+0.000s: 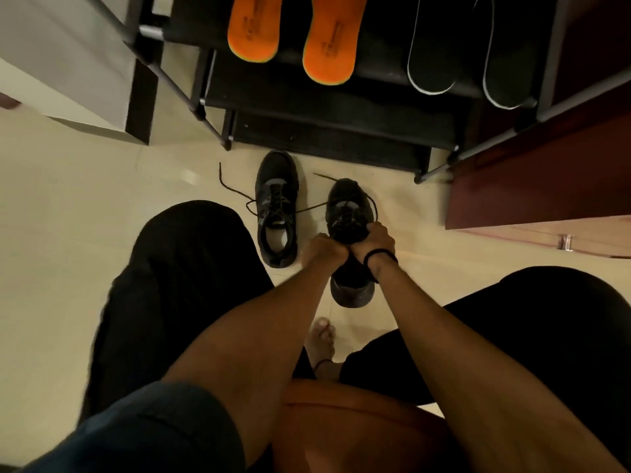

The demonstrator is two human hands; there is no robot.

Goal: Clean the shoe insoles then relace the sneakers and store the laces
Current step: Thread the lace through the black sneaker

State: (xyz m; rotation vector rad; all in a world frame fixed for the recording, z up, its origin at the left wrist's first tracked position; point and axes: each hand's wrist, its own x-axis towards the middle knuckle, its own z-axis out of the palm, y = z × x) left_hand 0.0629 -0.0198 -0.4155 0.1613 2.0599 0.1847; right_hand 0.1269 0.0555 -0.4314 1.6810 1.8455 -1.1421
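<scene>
Black mesh sneaker point(348, 220) looks light and floppy, so I clamp my left hand point(322, 252) and right hand point(375, 242) on its stiffer collar.

Two sneakers point(276, 209) side by side before the rack point(341, 107); insoles point(254, 27) apparently on it

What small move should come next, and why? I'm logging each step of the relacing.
Probably draw the loose lace snug. Both the left hand and right hand grip the right sneaker, and its lace trails slack across toward the other sneaker.
</scene>
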